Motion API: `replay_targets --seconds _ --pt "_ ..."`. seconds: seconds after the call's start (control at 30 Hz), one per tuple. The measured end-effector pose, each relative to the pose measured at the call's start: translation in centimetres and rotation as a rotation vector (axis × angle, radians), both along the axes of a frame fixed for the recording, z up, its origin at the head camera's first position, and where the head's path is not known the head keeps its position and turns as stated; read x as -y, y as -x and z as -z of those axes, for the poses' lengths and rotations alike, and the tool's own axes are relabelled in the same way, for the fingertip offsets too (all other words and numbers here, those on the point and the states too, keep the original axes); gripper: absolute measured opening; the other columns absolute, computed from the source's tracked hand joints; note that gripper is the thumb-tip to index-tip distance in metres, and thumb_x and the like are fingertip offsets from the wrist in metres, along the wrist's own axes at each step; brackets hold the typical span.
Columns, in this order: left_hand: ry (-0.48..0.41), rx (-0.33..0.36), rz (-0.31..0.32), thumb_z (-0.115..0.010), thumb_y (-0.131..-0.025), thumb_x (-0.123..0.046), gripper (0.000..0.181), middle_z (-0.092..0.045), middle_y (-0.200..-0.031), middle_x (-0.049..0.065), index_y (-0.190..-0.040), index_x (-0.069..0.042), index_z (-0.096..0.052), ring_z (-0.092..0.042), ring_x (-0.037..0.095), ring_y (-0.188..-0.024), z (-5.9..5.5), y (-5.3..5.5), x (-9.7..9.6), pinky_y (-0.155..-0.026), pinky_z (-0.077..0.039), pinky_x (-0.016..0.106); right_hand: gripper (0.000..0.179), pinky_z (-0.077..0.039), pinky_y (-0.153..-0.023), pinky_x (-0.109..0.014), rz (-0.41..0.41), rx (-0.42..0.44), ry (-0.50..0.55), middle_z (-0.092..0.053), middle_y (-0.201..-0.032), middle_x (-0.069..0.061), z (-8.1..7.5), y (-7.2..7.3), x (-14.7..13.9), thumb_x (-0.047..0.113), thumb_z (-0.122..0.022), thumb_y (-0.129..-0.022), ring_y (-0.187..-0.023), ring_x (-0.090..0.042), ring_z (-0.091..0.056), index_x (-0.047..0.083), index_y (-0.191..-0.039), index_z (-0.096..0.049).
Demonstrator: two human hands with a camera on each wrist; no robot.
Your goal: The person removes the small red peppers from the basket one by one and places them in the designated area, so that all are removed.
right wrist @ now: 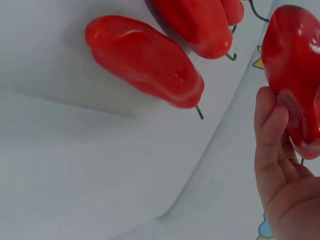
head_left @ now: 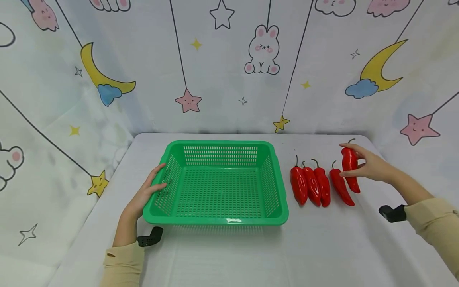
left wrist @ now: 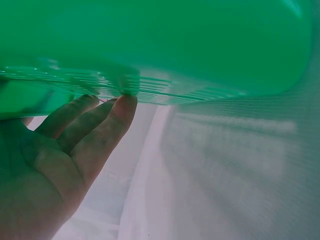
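Observation:
A green plastic basket (head_left: 215,220) with slotted walls stands on the table, nothing inside it. At its left side my left hand (head_left: 145,193) grips the rim, thumb and a finger reaching over it. In the left wrist view, other fingers (left wrist: 102,135) touch the basket's underside (left wrist: 210,50). To the right of the basket, my right hand (head_left: 373,165) holds a red pepper (head_left: 350,163) with a dark stem, between thumb and fingers. In the right wrist view this pepper (right wrist: 295,70) is raised above the table, stem end toward the palm.
Several more red peppers (head_left: 298,185) lie side by side between the basket and my right hand; the nearest pepper (head_left: 340,187) overlaps the held one in the head view. The white table (head_left: 222,259) meets a cartoon-print cloth (head_left: 222,71) at its back and sides.

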State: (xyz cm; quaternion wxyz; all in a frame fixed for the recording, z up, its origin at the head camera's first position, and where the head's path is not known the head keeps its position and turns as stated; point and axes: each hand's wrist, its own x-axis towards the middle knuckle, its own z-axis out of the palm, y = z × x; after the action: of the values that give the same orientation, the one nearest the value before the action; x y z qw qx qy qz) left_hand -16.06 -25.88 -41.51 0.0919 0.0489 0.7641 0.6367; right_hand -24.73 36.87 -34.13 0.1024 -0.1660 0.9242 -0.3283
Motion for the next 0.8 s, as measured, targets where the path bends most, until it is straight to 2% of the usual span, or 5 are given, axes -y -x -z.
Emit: replay_targets --seconds 0.33,0.53,0.8 --pt "0.015 0.000 -0.003 -0.043 -0.096 -0.020 0.063 0.003 -0.151 0.008 -0.148 -0.027 -0.009 -0.014 0.036 -0.128 -0.1 -0.1 0.0 -0.087 -0.034 0.045 0.096 -0.052 -0.063 -0.043 0.029 0.069 -0.026 -0.032 -0.123 -0.030 1.1 0.3 -1.6 0.017 -0.078 -0.070 -0.106 -0.050 -0.035 0.004 -0.142 -0.016" --pt "0.021 0.004 -0.012 -0.043 -0.095 -0.020 0.063 0.003 -0.151 0.009 -0.148 -0.027 -0.009 -0.015 0.036 -0.127 -0.1 -0.2 0.1 -0.086 -0.035 0.043 0.096 -0.051 -0.064 -0.044 0.051 0.100 -0.069 -0.032 -0.123 -0.032 2.4 0.9 -2.3 0.019 -0.077 -0.072 -0.107 -0.051 -0.033 0.004 -0.143 -0.016" --pt "0.012 0.000 -0.007 -0.043 -0.096 -0.020 0.062 0.003 -0.151 0.009 -0.148 -0.025 -0.009 -0.014 0.037 -0.128 -0.1 -0.2 -0.1 -0.087 -0.035 0.044 0.102 -0.051 -0.067 -0.044 0.063 0.206 -0.064 -0.031 -0.121 -0.036 4.8 1.2 -3.4 0.029 -0.078 -0.071 -0.106 -0.051 -0.037 0.005 -0.145 -0.011"
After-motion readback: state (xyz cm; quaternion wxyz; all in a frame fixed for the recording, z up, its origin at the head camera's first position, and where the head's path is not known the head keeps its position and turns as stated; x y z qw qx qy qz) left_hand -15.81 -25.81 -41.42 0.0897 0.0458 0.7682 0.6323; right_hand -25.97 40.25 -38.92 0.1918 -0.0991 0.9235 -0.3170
